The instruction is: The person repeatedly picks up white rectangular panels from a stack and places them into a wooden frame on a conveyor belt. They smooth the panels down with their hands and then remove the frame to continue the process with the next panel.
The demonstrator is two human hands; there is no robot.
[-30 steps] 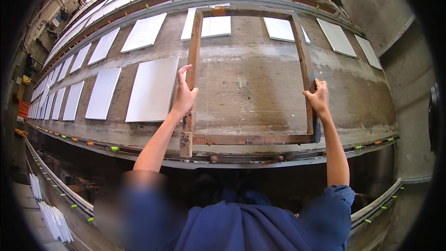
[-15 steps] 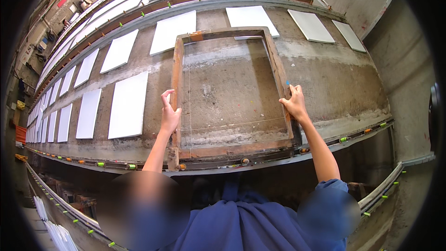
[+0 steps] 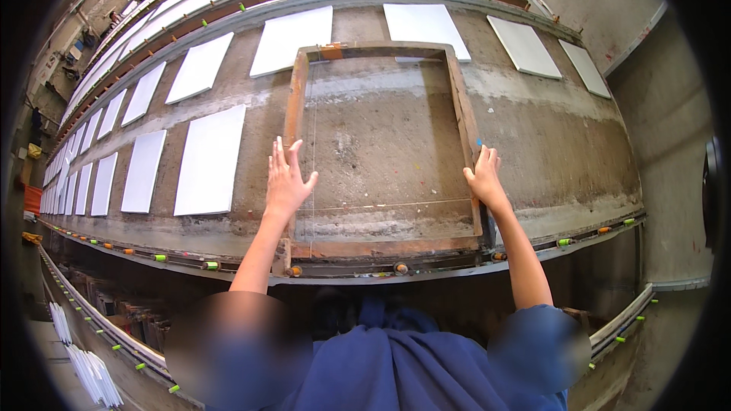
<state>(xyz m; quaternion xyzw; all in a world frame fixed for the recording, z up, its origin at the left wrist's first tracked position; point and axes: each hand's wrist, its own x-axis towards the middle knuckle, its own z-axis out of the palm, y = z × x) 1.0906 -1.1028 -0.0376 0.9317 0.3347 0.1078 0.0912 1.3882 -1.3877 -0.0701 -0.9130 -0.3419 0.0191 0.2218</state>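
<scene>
A worn wooden frame (image 3: 388,248) lies on a long grey-brown table (image 3: 560,148) in front of me. The table surface shows through the middle of the frame, and thin pale lines run near its left and lower bars. My left hand (image 3: 286,184) rests over the frame's left bar with fingers stretched and spread. On the other side my right hand (image 3: 487,180) grips the right bar, thumb on the inside edge, near a small blue mark. Orange-brown tape (image 3: 332,51) sits on the far bar.
Flat white panels (image 3: 211,160) lie in rows left of the frame, and more white panels (image 3: 525,47) lie beyond it. A rail (image 3: 358,272) with orange and green fittings runs along the near edge. A grey wall (image 3: 666,129) closes the right side.
My left hand has loosened from the frame's left bar and spread its fingers. The right hand keeps its grip. The view has shifted slightly; the frame lies in about the same place on the table.
</scene>
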